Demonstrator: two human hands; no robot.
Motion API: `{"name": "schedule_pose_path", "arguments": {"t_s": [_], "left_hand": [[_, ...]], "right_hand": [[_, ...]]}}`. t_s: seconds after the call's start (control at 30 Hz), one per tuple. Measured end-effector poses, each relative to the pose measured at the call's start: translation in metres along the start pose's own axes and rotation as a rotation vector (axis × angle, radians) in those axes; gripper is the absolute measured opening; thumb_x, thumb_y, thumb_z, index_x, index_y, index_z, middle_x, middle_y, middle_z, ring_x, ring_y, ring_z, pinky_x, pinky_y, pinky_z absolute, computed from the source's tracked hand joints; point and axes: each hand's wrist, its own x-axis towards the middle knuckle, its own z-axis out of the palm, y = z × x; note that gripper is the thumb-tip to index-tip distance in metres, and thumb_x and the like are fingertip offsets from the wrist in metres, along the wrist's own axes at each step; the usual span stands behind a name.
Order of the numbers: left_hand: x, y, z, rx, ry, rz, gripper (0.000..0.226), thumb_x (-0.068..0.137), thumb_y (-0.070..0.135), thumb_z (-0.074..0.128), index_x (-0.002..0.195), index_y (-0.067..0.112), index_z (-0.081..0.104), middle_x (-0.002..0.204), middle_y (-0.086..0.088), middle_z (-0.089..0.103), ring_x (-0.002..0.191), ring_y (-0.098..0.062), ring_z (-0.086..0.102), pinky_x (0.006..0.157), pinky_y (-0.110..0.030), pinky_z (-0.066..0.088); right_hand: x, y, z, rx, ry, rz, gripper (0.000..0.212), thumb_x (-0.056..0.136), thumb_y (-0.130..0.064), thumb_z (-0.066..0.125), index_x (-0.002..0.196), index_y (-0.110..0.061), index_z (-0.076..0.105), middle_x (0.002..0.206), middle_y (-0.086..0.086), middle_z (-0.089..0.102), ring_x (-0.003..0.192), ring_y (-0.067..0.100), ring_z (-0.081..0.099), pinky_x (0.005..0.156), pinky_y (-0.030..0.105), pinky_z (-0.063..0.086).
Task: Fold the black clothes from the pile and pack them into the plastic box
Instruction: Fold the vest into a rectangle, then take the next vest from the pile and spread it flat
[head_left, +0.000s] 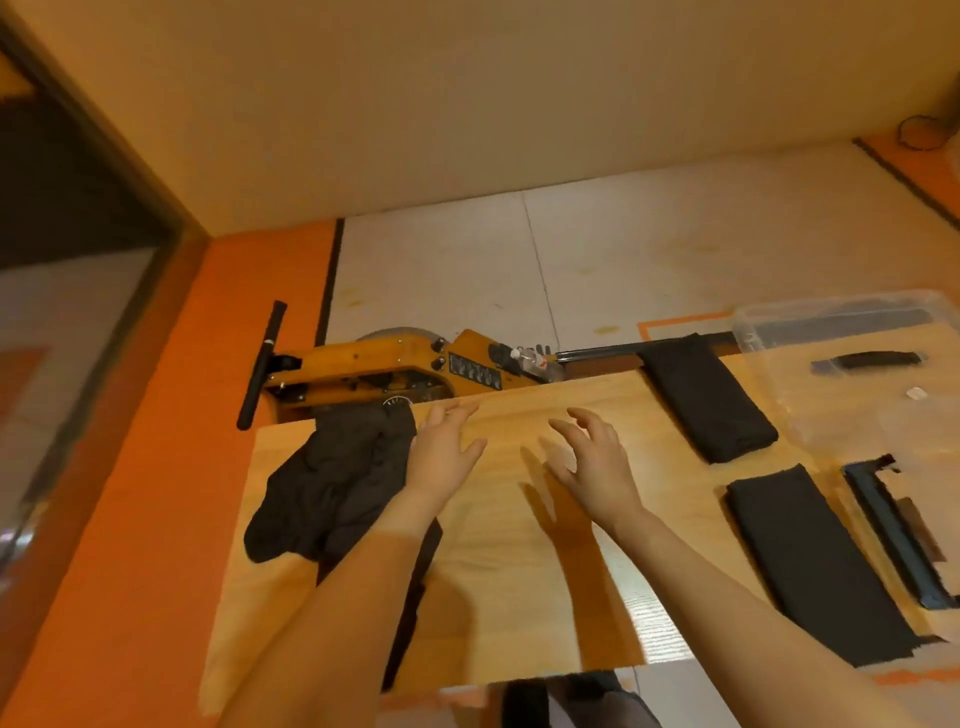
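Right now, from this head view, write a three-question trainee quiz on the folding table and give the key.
1. True or false: the left hand grips a folded cloth.
2. Multiple choice: where does the unfolded black pile lie on the wooden table? A) at the person's left B) at the far right C) inside the plastic box
3. Fill in: how many folded black cloths lie on the table at the person's right, outside the box?

Key:
1. False; both hands are above bare wood, fingers spread, holding nothing, the right hand too.
2. A
3. Two: the far folded cloth and the near folded cloth.
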Motion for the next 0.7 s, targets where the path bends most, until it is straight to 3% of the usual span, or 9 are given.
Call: {"name": "schedule_pose_path", "arguments": {"t_s": [0.2,0.47,0.57,0.7], "left_hand": [[-0.041,-0.056,-0.024,0.013,0.087,-0.294,0.051,0.093,0.030,0.060,0.141,0.027,0.044,0.147,0.000,0.035,0.134,-0.020,0.034,0.108,-0.036,0.035],[-0.113,-0.110,-0.017,0.029,0.177,-0.590,0.052,0.095,0.035,0.057,0.143,0.026,0.042,0.149,-0.002,0.033,0.135,-0.022,0.036,0.105,-0.035,0.041],[-0.143,-0.120,-0.003,0.055,0.153,-0.691,0.054,0.096,0.038,0.054,0.146,0.028,0.036,0.153,-0.002,0.028,0.138,-0.023,0.032,0.107,-0.036,0.038],[-0.174,-0.124,0.017,0.158,0.012,-0.702,0.060,0.097,0.042,0.050,0.150,0.033,0.024,0.158,-0.004,0.017,0.141,-0.027,0.025,0.110,-0.039,0.033]], "right_hand": [[0.033,-0.049,0.036,-0.063,-0.199,-0.234,0.055,0.090,-0.032,0.069,0.141,-0.026,0.049,0.151,0.004,0.038,0.139,0.024,0.032,0.113,0.039,0.032],[0.039,-0.095,0.093,-0.113,-0.418,-0.476,0.056,0.087,-0.028,0.072,0.139,-0.022,0.053,0.149,0.009,0.041,0.137,0.029,0.035,0.112,0.041,0.032],[0.035,-0.107,0.117,-0.168,-0.504,-0.559,0.062,0.088,-0.033,0.070,0.143,-0.020,0.047,0.152,0.008,0.037,0.139,0.028,0.033,0.115,0.038,0.028],[0.025,-0.118,0.146,-0.242,-0.593,-0.662,0.069,0.091,-0.039,0.065,0.151,-0.021,0.035,0.158,0.011,0.027,0.144,0.030,0.026,0.117,0.039,0.024]]}}
